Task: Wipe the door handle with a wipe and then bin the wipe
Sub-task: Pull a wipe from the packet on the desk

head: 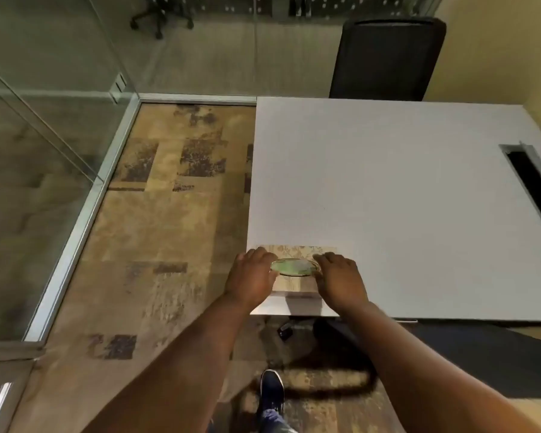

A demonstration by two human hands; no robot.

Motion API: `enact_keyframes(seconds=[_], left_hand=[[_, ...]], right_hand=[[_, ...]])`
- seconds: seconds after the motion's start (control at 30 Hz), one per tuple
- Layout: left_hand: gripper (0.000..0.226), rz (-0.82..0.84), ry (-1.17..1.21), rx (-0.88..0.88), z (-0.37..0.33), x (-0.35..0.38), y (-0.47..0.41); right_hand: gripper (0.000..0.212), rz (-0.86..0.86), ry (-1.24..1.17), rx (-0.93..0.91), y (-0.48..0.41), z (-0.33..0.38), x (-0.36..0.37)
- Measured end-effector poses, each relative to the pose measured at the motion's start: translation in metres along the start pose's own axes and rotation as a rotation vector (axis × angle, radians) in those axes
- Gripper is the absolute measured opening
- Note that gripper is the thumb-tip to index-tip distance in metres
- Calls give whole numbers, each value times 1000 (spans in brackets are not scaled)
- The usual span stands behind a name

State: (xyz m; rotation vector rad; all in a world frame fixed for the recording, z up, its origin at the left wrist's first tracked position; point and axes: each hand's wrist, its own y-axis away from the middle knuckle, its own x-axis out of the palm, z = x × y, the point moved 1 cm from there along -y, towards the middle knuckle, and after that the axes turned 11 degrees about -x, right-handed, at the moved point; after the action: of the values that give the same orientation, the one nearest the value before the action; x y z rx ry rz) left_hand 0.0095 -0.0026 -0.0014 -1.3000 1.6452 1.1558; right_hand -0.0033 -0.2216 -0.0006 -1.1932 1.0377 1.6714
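Note:
A flat wipe box (294, 284) with a tan patterned top lies on the near left corner of the white table (388, 189). Its oval opening (289, 267) shows green inside, and a white wipe (303, 263) pokes up at the opening's right end. My left hand (250, 276) grips the box's left edge, fingers curled over the side. My right hand (341, 279) rests on the box's right part, its fingertips at the opening beside the wipe. No door handle or bin is in view.
A glass wall with an aluminium frame (85, 214) runs along the left. Patterned carpet (169, 229) lies between it and the table. A black office chair (388, 57) stands behind the table, and a cable slot (531, 185) cuts into its right side. My shoe (272, 392) is below.

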Motion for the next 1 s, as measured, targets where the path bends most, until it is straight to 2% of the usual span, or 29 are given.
enact_keyframes(seconds=[0.33, 0.53, 0.67, 0.77, 1.0], left_hand=[[51, 135, 32, -61, -48, 39, -28], [20, 103, 121, -46, -55, 34, -37], [13, 154, 257, -37, -54, 19, -32], [7, 190, 412, -61, -53, 4, -29], [9, 119, 570, -102, -52, -39, -25]], right_hand=[[23, 26, 5, 104, -21, -5, 11], [18, -82, -135, 61, -21, -2, 5], [9, -175, -298, -10, -16, 2, -14], [9, -212, -423, -12, -14, 3, -29], [3, -377, -623, -10, -23, 21, -71]])
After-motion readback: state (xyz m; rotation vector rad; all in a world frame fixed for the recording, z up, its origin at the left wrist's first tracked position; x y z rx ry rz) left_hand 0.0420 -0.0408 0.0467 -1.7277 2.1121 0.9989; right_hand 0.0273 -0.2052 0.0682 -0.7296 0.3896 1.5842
